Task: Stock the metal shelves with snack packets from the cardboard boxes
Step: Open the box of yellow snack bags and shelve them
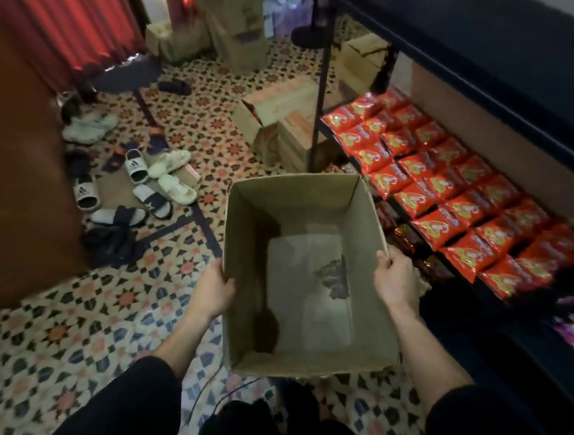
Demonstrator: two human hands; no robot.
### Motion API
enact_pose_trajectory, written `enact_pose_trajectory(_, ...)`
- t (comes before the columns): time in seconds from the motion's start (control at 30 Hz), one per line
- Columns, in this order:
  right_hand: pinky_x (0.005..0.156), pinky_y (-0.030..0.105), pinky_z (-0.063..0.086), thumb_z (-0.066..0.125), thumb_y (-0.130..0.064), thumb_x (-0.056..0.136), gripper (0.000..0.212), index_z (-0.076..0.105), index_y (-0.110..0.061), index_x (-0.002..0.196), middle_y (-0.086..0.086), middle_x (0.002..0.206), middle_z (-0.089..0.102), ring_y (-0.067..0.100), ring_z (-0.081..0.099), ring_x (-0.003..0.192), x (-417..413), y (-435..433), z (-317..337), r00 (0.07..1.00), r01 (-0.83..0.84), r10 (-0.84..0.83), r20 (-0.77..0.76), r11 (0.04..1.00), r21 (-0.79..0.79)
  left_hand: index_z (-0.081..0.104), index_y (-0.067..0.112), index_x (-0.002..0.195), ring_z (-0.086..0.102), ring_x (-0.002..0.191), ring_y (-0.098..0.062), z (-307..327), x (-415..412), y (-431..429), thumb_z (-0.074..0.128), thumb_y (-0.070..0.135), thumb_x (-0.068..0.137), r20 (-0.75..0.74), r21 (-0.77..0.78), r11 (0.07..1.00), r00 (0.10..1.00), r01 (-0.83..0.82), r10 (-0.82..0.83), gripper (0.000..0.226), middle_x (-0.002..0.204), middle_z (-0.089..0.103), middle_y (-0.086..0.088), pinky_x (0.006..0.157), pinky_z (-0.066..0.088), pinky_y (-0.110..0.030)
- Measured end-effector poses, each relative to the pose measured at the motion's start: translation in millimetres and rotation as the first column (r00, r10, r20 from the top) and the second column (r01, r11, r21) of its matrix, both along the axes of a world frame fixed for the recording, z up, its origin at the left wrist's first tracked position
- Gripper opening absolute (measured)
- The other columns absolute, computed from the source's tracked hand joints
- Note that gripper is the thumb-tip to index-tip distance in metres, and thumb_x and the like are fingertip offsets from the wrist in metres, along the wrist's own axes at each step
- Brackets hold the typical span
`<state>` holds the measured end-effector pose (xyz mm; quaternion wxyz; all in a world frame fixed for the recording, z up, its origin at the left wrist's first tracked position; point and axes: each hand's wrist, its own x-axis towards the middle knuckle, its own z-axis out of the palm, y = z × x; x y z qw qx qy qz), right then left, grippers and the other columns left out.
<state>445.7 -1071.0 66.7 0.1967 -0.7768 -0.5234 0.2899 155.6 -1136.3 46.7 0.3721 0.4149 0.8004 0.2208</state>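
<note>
The cardboard box (297,197) sits between the hands. Left hand (214,292) grips its left wall, and right hand (395,282) its right rim.

We count one open cardboard box (301,198), gripped by two hands: left hand (213,290), right hand (395,280). Right of that box, red snack packets (442,185) lie in three rows of about eight. Beyond it are at least four further cardboard boxes (280,113). Left of it are at least eight slippers (136,167).
</note>
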Motion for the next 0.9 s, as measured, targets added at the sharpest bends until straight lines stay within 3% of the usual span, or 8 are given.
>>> enact_pose_trajectory(0.1, 0.071, 0.032, 0.033, 0.046, -0.022, 0.105, 0.028, 0.066, -0.001, 0.105, 0.025, 0.106, 0.067, 0.042, 0.061, 0.103, -39, 40, 0, 0.999, -0.037, 0.037, -0.013, 0.999, 0.006, 0.054, 0.019, 0.119, 0.058, 0.081, -0.002, -1, -39, 21, 0.056, 0.012, 0.096, 0.001, -0.011, 1.0, 1.0, -0.026, 0.026, 0.025, 0.11, 0.064, -0.001, 0.068, 0.048, -0.019)
enact_pose_trajectory(0.23, 0.076, 0.036, 0.039, 0.045, -0.025, 0.105, 0.03, 0.066, -0.004, 0.113, 0.024, 0.11, 0.067, 0.039, 0.06, 0.102, -88, 81, 1, 0.998, -0.058, 0.058, 0.008, 0.998, -0.002, 0.051, 0.022, 0.114, 0.057, 0.08, -0.002, -4, -84, 54, 0.056, 0.014, 0.096, -0.014, -0.051, 0.998, 0.999, -0.035, 0.034, 0.02, 0.106, 0.062, 0.001, 0.064, 0.048, -0.018)
enact_pose_trajectory(0.3, 0.071, 0.034, 0.034, 0.045, -0.025, 0.105, 0.03, 0.066, -0.004, 0.106, 0.022, 0.105, 0.067, 0.033, 0.056, 0.089, -111, 100, -2, 0.999, -0.055, 0.055, -0.001, 0.998, -0.015, 0.049, 0.022, 0.114, 0.055, 0.079, -0.002, -3, -108, 77, 0.055, 0.013, 0.097, -0.011, -0.065, 0.998, 1.0, -0.028, 0.027, 0.02, 0.107, 0.06, 0.002, 0.064, 0.045, -0.017)
enact_pose_trajectory(0.47, 0.07, 0.033, 0.036, 0.047, -0.026, 0.105, 0.028, 0.065, -0.006, 0.098, 0.014, 0.09, 0.064, 0.033, 0.061, 0.09, -179, 153, -15, 1.0, -0.004, 0.004, -0.01, 1.0, -0.024, 0.055, 0.016, 0.122, 0.058, 0.087, -0.015, -2, -184, 145, 0.054, 0.01, 0.096, -0.037, -0.057, 0.998, 0.999, 0.035, -0.037, 0.027, 0.108, 0.062, -0.002, 0.063, 0.044, -0.024)
enact_pose_trajectory(0.6, 0.079, 0.043, 0.051, 0.047, -0.036, 0.103, 0.027, 0.06, -0.018, 0.088, 0.012, 0.089, 0.066, 0.033, 0.06, 0.087, -245, 201, -17, 0.997, 0.062, -0.064, -0.04, 0.997, -0.042, 0.056, 0.013, 0.128, 0.062, 0.107, -0.025, 4, -255, 211, 0.052, 0.012, 0.097, -0.067, -0.062, 0.995, 0.994, 0.077, -0.081, 0.032, 0.122, 0.065, -0.01, 0.087, 0.049, -0.033)
enact_pose_trajectory(0.67, 0.083, 0.05, 0.052, 0.046, -0.04, 0.103, 0.028, 0.055, -0.021, 0.084, 0.008, 0.083, 0.063, 0.031, 0.058, 0.084, -267, 221, -16, 0.994, 0.099, -0.101, -0.047, 0.994, -0.048, 0.055, 0.011, 0.13, 0.061, 0.111, -0.028, 10, -280, 242, 0.05, 0.015, 0.099, -0.094, -0.035, 0.995, 0.991, 0.096, -0.099, 0.031, 0.123, 0.064, -0.012, 0.092, 0.048, -0.035)
enact_pose_trajectory(0.8, 0.058, 0.028, 0.037, 0.051, -0.042, 0.101, 0.031, 0.06, -0.014, 0.092, 0.001, 0.072, 0.058, 0.022, 0.056, 0.071, -298, 259, -2, 0.976, 0.098, -0.099, -0.192, 0.995, -0.017, 0.055, 0.013, 0.131, 0.061, 0.112, -0.03, 21, -318, 296, 0.048, 0.019, 0.101, -0.085, 0.026, 0.995, 0.992, 0.098, -0.096, 0.031, 0.123, 0.065, -0.012, 0.097, 0.049, -0.041)
enact_pose_trajectory(0.9, 0.071, 0.031, 0.043, 0.053, -0.053, 0.097, 0.038, 0.066, -0.017, 0.099, -0.001, 0.088, 0.065, 0.017, 0.06, 0.082, -311, 297, 1, 0.949, 0.126, -0.115, -0.295, 0.992, 0.02, 0.058, 0.013, 0.126, 0.062, 0.106, -0.026, 19, -340, 337, 0.048, 0.02, 0.102, -0.089, 0.04, 0.995, 0.992, 0.091, -0.087, 0.027, 0.118, 0.066, -0.01, 0.092, 0.049, -0.038)
